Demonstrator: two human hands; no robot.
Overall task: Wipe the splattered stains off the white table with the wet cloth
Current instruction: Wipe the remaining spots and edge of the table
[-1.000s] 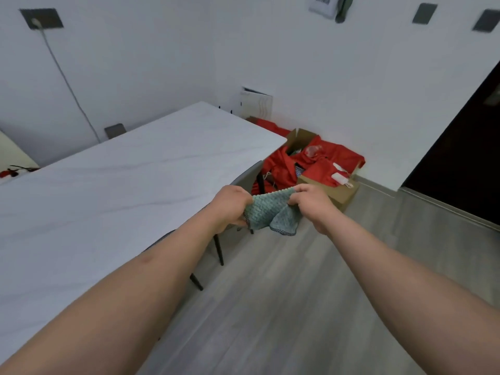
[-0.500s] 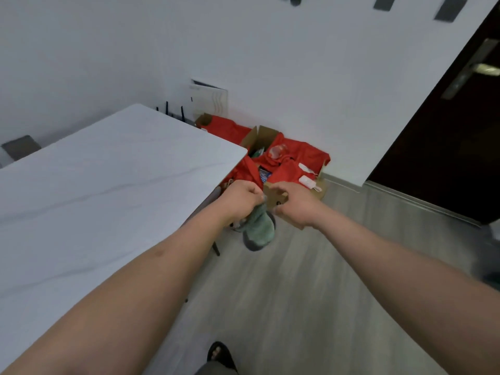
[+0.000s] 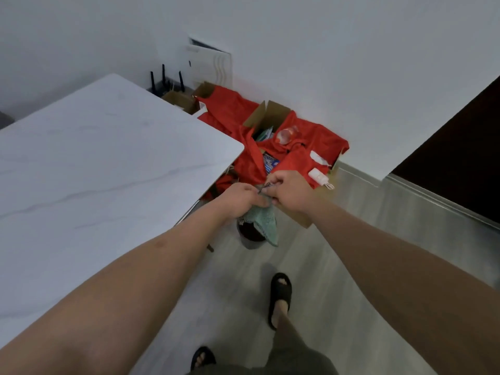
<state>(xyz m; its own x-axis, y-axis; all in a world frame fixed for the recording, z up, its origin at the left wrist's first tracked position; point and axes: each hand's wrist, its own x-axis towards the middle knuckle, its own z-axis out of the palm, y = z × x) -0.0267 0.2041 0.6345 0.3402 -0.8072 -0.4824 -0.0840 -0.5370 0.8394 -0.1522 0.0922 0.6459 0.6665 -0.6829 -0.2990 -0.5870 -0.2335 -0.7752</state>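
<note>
Holding the green cloth with your left hand and right hand, both curled around its top, you stand beside the white table. The cloth hangs over the floor, off the table corner; keep both grips firm, fold it into 1 flat pad, then bring it to the tabletop.

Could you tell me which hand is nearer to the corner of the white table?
Left. The left hand grips the green cloth just off the white table corner's floor side; the right hand pinches the cloth's edge farther out, toward the red bags.
</note>
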